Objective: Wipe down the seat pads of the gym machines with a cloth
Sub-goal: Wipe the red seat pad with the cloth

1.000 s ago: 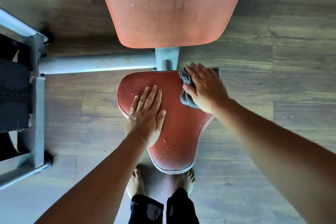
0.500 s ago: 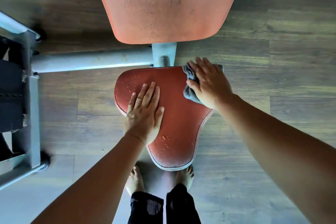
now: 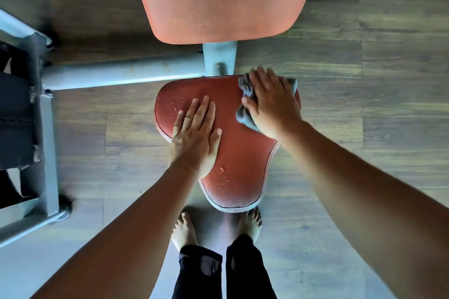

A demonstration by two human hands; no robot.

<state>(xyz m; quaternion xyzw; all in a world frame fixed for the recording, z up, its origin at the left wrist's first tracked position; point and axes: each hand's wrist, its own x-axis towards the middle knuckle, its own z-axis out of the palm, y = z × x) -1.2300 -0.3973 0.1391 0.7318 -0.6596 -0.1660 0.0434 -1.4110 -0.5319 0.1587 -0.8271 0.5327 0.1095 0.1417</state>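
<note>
Sliding a touch inward from the right edge, the right hand (image 3: 272, 104) presses the grey cloth (image 3: 245, 117) onto the far right corner of the red seat pad (image 3: 240, 153), fingers straight and spread. Left hand (image 3: 194, 141) hasn't budged, lying flat and relaxed on the pad's left half. Droplets (image 3: 222, 173) dot the surface.
</note>
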